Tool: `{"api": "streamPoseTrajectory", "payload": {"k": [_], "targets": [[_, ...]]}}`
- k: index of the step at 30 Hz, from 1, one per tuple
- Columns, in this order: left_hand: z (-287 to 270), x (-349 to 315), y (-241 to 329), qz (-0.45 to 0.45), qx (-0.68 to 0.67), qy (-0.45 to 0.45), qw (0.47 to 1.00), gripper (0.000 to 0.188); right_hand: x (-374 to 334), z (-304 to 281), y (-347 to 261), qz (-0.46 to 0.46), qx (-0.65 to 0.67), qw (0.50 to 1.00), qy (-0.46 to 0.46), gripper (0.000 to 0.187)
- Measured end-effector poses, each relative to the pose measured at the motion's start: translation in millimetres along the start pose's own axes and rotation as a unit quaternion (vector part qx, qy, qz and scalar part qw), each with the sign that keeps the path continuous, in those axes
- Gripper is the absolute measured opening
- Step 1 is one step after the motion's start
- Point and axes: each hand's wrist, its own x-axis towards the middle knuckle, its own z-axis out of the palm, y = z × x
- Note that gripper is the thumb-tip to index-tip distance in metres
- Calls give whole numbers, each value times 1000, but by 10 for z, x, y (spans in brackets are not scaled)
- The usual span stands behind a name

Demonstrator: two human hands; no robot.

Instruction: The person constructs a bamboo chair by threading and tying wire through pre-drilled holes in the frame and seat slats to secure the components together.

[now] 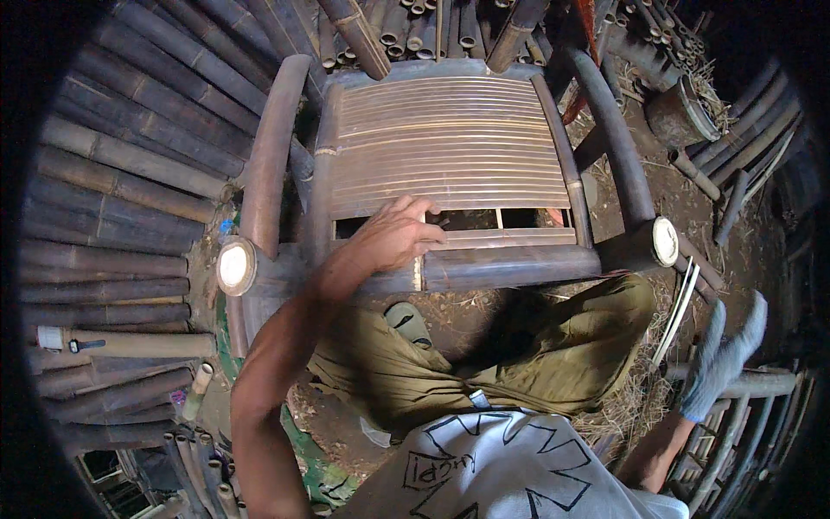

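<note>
A bamboo chair [519,268] with thick dark round rails and arms stands before me. Pale bamboo slats [445,138] lie side by side across its seat. Near the front rail, a dark gap splits them from the front slat [510,239]. My bare left hand [399,232] reaches over this gap, fingers bent and apart, touching the slats on both sides. Its palm side is hidden. Out to the right, away from the chair, is my right hand [731,350] in a grey-blue knit glove, thumb and fingers spread with nothing between them.
Dark bamboo poles [130,199] are stacked along the left. Cut poles [424,35] lie behind the chair. A bucket [683,112] of shavings stands at the back right. Thin pale strips [676,316] lean by my knee, and a bamboo frame [735,385] stands at the lower right.
</note>
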Motion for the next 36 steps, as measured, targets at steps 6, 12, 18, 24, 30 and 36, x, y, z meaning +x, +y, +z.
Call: {"api": "streamPoseTrajectory", "payload": {"k": [6, 12, 18, 24, 30, 36], "targets": [[27, 118, -48, 21, -1, -42, 999, 30, -694, 126, -1417, 14, 326, 664, -673, 89], [94, 25, 234, 127, -130, -7, 983, 51, -1759, 1464, -2289, 61, 585, 551, -592, 54], [100, -337, 833, 3, -167, 192, 967, 31, -591, 536, -1557, -236, 359, 856, -288, 14], [249, -302, -211, -241, -30, 334, 911, 21, -34, 1474, -1504, 70, 388, 886, -244, 24], [286, -200, -39, -396, -60, 109, 910, 32, -466, 1804, -2576, -251, 86, 900, -346, 17], [423, 52, -420, -319, -82, -39, 943, 44, -583, 2239, -3205, -213, 221, 783, -541, 26]]}}
